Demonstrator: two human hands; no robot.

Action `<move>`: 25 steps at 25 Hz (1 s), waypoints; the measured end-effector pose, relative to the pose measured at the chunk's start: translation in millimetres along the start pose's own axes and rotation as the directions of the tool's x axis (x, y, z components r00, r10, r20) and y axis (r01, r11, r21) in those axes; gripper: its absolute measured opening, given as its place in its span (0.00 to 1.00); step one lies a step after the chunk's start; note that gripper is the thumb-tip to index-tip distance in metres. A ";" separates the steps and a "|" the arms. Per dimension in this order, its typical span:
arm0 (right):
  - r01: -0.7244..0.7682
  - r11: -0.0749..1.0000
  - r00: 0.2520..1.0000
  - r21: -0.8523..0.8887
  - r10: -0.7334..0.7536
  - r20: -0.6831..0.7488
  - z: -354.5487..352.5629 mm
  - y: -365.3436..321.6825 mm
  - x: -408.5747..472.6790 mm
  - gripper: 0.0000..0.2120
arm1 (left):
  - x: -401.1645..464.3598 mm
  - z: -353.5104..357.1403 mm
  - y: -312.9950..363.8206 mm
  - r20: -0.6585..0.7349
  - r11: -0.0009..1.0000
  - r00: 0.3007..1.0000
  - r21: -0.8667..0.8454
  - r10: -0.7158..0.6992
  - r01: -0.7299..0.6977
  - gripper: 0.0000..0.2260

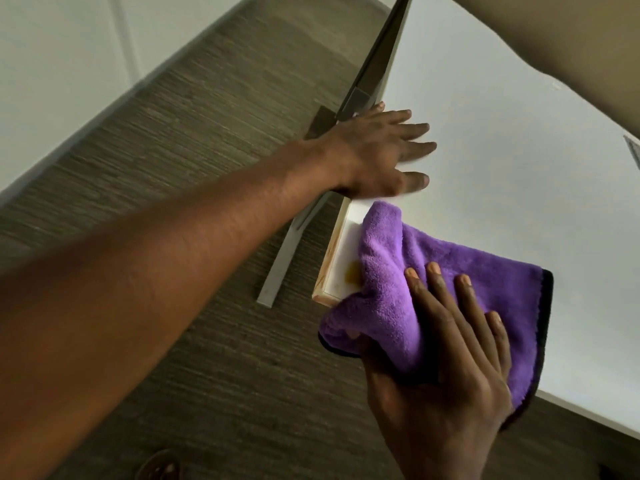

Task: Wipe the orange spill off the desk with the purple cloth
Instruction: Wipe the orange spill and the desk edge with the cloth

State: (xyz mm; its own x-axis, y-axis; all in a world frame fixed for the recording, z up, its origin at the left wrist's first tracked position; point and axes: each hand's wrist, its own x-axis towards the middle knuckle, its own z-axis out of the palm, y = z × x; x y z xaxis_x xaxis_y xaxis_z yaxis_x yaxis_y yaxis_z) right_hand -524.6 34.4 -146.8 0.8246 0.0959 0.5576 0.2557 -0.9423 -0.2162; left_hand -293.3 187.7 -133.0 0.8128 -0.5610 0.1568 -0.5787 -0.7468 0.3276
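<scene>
The purple cloth (446, 271) lies bunched on the near corner of the white desk (502, 150). My right hand (450, 358) presses down on it, fingers spread over the top and thumb under a fold at the desk's edge. A small orange spill (353, 271) shows on the desk corner just left of the cloth, partly under its edge. Orange streaks run down the desk's side edge (329, 261). My left hand (381, 154) rests flat on the desk beyond the cloth, fingers apart, holding nothing.
The desk's metal leg and foot (287, 258) stand on the grey-brown carpet (207, 116) to the left. A white wall (62, 64) runs along the far left. A tan wall (571, 46) meets the desk's far side.
</scene>
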 end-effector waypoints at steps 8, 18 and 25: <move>-0.048 0.998 0.998 0.032 0.049 -0.035 8.5 -2.9 8.6 0.34 | 2.4 -0.6 -5.4 0.000 0.996 1.000 -0.086 0.013 -0.013 0.33; 0.013 0.998 0.999 0.063 -0.015 0.030 -4.2 6.5 -5.0 0.34 | -3.7 -7.2 8.0 0.053 0.999 0.997 0.006 -0.052 0.051 0.30; 0.063 0.982 0.993 0.176 -0.044 -0.107 0.8 7.9 -4.9 0.28 | -5.0 -4.3 8.6 0.046 0.998 0.997 -0.009 -0.066 0.066 0.29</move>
State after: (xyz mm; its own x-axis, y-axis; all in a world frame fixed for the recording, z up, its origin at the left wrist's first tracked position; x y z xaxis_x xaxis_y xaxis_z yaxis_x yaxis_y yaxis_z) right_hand -526.3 26.8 -151.9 0.7537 0.1025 0.6492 0.3918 -0.8632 -0.3185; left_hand -302.0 185.6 -127.0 0.8452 -0.5265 0.0920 -0.5230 -0.7792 0.3453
